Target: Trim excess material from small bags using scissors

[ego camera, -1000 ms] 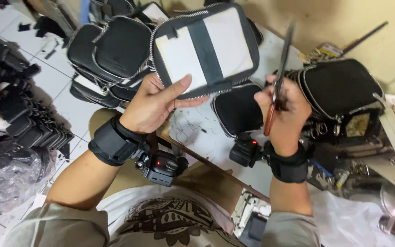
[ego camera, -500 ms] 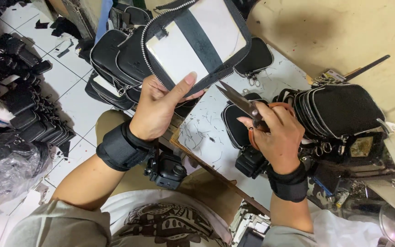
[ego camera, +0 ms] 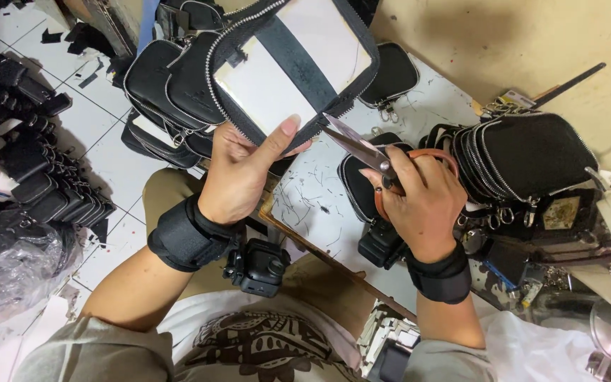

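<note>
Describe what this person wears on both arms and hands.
Both hands, left hand and right hand, are bare. Each wrist carries a wide black strap with a small black camera mounted underneath. Grey sleeves are pushed up near the elbows.

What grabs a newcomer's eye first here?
Top centre, the left hand holds up an unfinished black bag panel with a pale lining and zipper edge. Beside it, the right hand points scissors at the panel's lower edge. Finished black bags pile at right.
</note>
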